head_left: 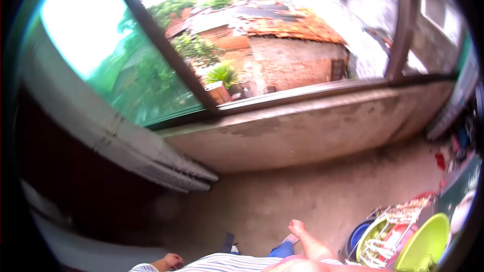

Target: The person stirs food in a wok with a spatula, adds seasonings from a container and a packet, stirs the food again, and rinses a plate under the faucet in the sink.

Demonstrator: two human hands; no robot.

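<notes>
Lime-green plastic shows at the lower right: a wide, round, shallow basin (426,239) tilted on its side, next to a rack of thin pale bars wound with knotted whitish cord (401,212). Beyond the bars sit a second yellow-green vessel, a reddish-pink item too blurred to identify, and a round blue plastic tub (359,233). The right hand (297,227) is nearest this group yet apart from it, fingers bunched; I cannot tell whether they enclose anything. The left hand (174,260), loosely curled at the opposite side of the striped white shirt (222,262), touches nothing I can make out, though its palm is hidden.

Judging from this, no handling is under way; the person seems to be standing or walking. Contact with the basin would call for a turn to the right and a loosened right hand. Outward lie a brownish bare floor (282,196), a stained plaster wall (302,131) and a green-tinted glass pane (161,88).
</notes>
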